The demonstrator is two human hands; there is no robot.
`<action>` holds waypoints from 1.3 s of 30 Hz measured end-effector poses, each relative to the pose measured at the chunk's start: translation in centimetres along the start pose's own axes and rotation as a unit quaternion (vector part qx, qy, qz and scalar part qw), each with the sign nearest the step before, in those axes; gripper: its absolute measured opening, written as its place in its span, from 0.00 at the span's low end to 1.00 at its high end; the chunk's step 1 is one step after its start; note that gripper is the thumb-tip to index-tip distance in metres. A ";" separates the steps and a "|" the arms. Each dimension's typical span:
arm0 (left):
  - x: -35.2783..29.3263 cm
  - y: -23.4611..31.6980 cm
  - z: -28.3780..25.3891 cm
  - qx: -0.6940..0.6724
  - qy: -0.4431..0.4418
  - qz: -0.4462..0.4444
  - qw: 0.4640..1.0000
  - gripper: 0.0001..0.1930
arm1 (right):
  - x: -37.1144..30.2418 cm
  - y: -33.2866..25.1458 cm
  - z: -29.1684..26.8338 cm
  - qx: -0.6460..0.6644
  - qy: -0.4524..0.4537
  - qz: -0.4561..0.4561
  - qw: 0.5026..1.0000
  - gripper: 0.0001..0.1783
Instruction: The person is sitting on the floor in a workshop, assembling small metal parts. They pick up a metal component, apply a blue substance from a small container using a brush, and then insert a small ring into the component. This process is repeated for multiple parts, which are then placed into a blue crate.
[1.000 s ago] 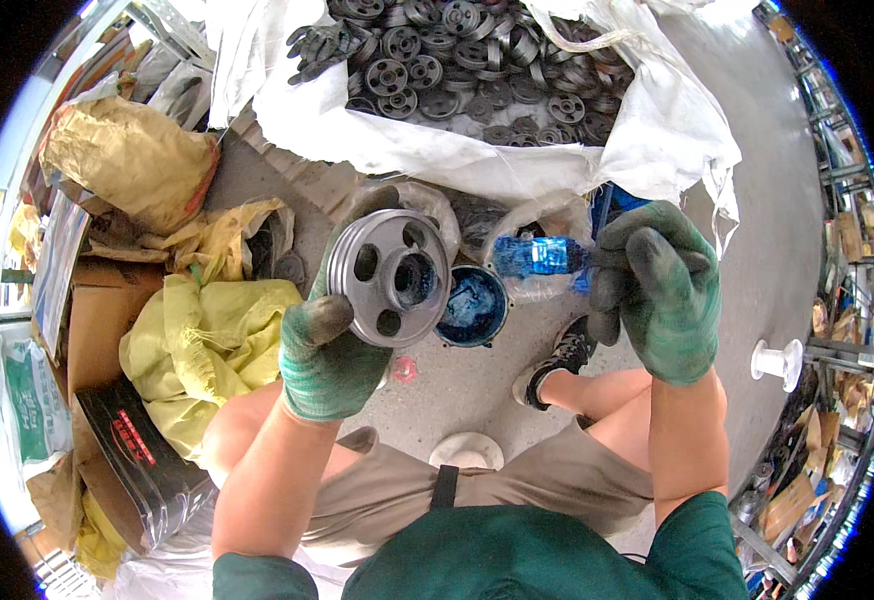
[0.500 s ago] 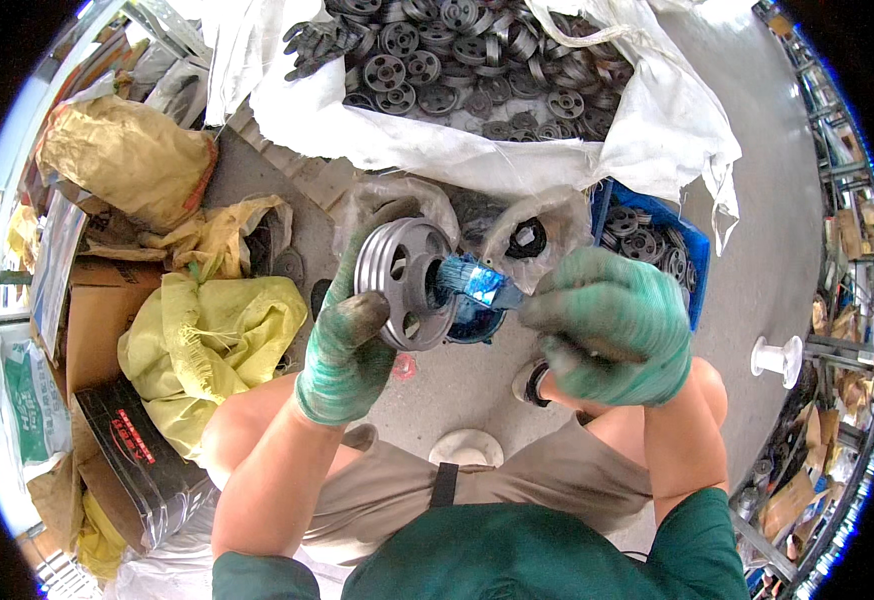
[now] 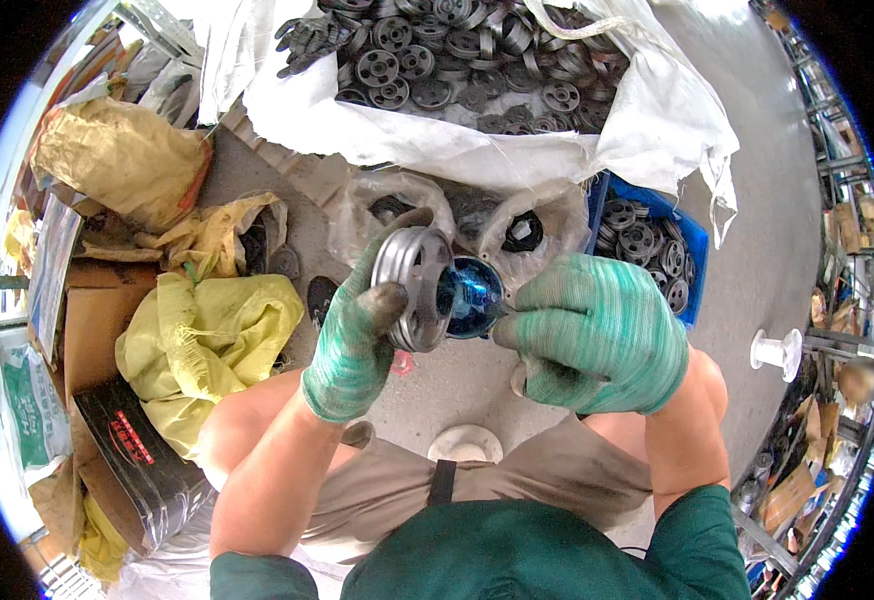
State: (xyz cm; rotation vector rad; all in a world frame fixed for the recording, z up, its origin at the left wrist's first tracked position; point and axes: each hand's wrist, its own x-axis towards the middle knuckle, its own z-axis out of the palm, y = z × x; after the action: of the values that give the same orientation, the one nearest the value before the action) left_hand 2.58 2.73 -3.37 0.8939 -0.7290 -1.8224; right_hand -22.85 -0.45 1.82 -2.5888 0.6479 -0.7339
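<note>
My left hand (image 3: 355, 335), in a green glove with dark fingertips, is closed round the rim of a grey metal pulley (image 3: 412, 290) with grooves and spoke openings. The pulley is tilted partly edge-on. Just right of it is a round pot (image 3: 472, 318) with glossy blue paint inside. My right hand (image 3: 602, 335), gloved the same way, pinches a small paintbrush (image 3: 500, 308). Its bristle end is over or in the pot; I cannot tell whether it touches the paint. The fingers and the blue sheen hide much of the brush.
A white bulk sack (image 3: 437, 140) full of dark pulleys is ahead. A blue crate (image 3: 695, 262) with more pulleys stands at the right. Clear plastic bags (image 3: 547, 215) lie beyond my hands. Yellow sacking (image 3: 207, 340) and a cardboard box (image 3: 107, 325) are at the left. A white spool (image 3: 777, 355) stands far right.
The paintbrush has come out of the pulley's hub and dropped to the blue pot. My left hand has turned the pulley more edge-on and moved it slightly right.
</note>
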 end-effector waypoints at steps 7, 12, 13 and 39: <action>-0.1 0.4 0.2 0.077 -0.061 -0.019 0.995 0.56 | 0.3 0.4 -1.0 0.279 -0.021 0.235 0.931 0.09; -0.5 0.4 0.9 -0.151 -0.066 -0.094 0.982 0.56 | -0.8 1.3 0.8 0.608 0.030 0.378 0.698 0.14; -0.4 0.6 0.8 -0.193 -0.069 -0.105 0.973 0.56 | -1.3 1.6 1.7 0.675 0.060 0.371 0.635 0.15; -0.4 4.8 -1.9 -0.154 0.078 0.153 0.973 0.34 | -9.7 7.6 17.3 0.108 -0.195 0.506 0.833 0.28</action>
State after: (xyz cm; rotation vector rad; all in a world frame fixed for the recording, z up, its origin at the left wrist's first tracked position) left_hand 6.61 1.11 -0.55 0.6689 -0.4403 -1.5190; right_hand -22.88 2.17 -19.25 -1.6949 1.4774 0.0787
